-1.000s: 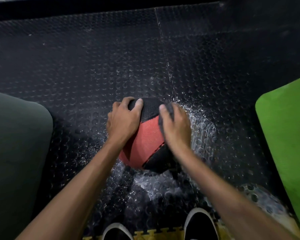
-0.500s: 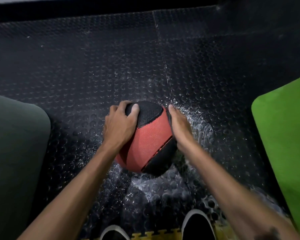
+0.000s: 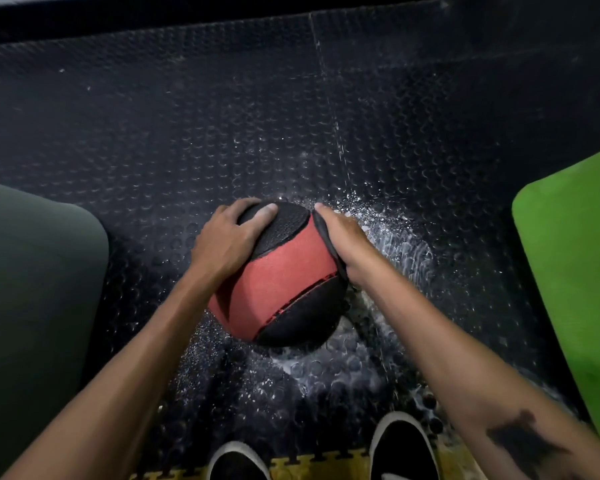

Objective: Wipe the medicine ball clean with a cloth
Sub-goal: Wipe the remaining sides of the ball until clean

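A red and black medicine ball [image 3: 284, 275] rests on the studded black rubber floor [image 3: 326, 116]. My left hand [image 3: 227, 242] lies spread over its upper left side, thumb on the black top panel. My right hand [image 3: 347, 242] presses a dark cloth [image 3: 328, 245] flat against the ball's right side; only a thin dark edge of the cloth shows between hand and ball.
White wet specks and streaks cover the floor around and below the ball [image 3: 388, 237]. A dark green mat [image 3: 32, 289] lies at the left, a bright green mat [image 3: 575, 271] at the right. Two black shoes [image 3: 404, 448] stand on a yellow puzzle-edge strip [image 3: 312, 469] at the bottom.
My right hand with the cloth has slid from the ball's top down onto its right side. The red panel now shows more fully. My left hand stays on the ball's upper left.
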